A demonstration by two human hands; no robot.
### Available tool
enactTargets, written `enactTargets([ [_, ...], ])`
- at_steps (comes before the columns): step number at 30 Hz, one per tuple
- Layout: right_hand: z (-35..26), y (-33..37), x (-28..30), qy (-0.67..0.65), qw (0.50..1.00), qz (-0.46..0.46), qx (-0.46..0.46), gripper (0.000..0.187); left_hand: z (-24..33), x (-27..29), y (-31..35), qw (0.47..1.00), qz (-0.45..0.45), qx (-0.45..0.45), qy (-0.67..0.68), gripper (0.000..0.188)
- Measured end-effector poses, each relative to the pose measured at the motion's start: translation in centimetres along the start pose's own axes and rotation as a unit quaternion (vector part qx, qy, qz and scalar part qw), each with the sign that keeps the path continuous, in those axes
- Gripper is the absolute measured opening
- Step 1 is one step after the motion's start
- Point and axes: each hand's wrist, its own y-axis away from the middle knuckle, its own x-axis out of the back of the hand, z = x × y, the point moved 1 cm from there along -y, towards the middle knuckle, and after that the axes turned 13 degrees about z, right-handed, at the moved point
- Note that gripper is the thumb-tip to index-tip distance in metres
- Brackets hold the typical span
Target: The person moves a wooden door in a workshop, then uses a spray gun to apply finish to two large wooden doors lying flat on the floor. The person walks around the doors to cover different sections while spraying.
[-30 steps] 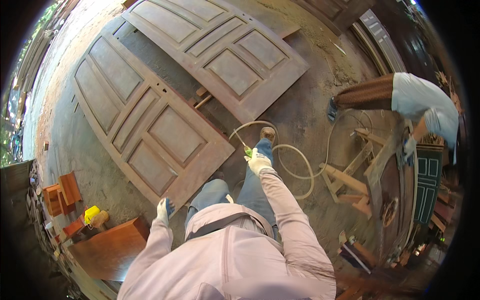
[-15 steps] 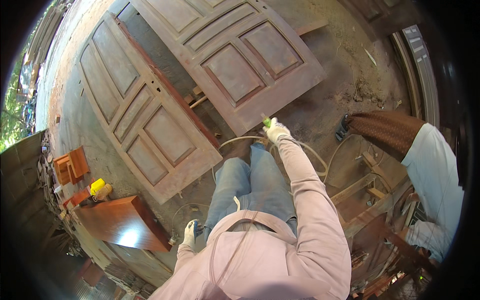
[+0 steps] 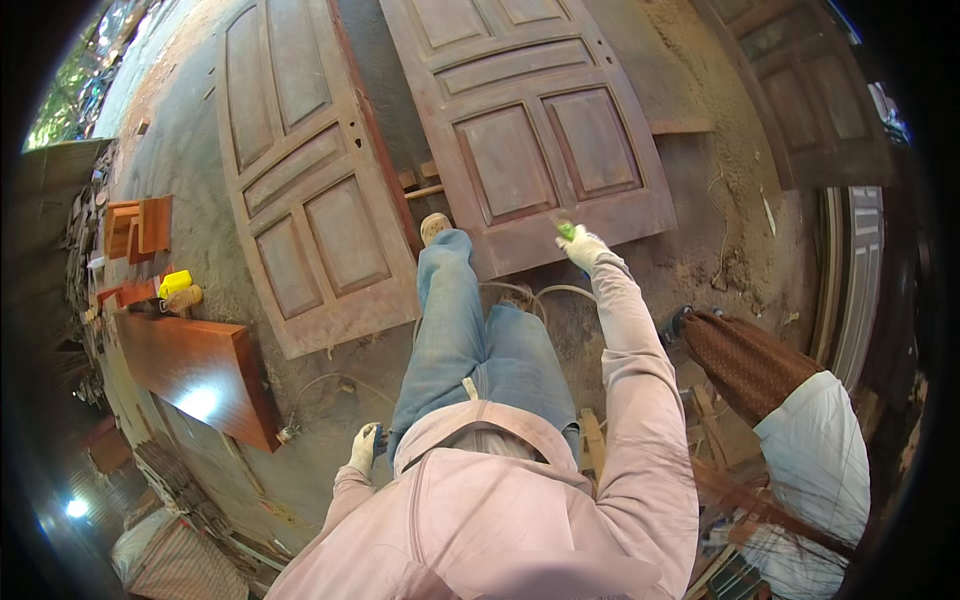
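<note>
My right hand (image 3: pixel 585 246), in a white glove, is stretched forward and shut on a small green tool (image 3: pixel 566 230) over the near edge of a reddish-brown panelled door (image 3: pixel 530 130) lying flat on the ground. My left hand (image 3: pixel 365 447), also gloved, hangs by my hip and grips a small dark object. A second panelled door (image 3: pixel 300 170) lies to the left of my raised foot (image 3: pixel 435 227). A pale hose (image 3: pixel 530 295) loops on the dirt ground under my legs.
Another person in a white top and brown patterned trousers (image 3: pixel 790 420) stands close on my right. A polished wooden panel (image 3: pixel 200 370), orange wooden boxes (image 3: pixel 135 225) and a yellow container (image 3: pixel 175 283) lie at left. More doors (image 3: pixel 800 100) lean at the right.
I have stepped forward toward the doors. My right hand with the green tool now reaches the near edge of the right door. The other person now appears closer at lower right.
</note>
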Motion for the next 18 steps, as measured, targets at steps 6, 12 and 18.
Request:
enactTargets([
  [6, -3.3, -1.2, 0.1, -0.006, 1.0, -0.019, 0.011, 0.062, 3.6, -0.6, -2.5, 1.0, 0.022, -0.016, -0.001, 0.026],
  [12, -7.5, -2.4, 0.9, -0.032, 0.999, 0.005, 0.009, 0.056, 11.9, -1.1, -6.1, 0.999, 0.023, 0.009, 0.024, 0.025],
  [18, -15.9, -8.0, 2.6, 0.005, 1.0, 0.016, 0.001, 0.053, 22.7, -1.8, -10.3, 0.996, -0.011, -0.066, 0.051, 0.024],
])
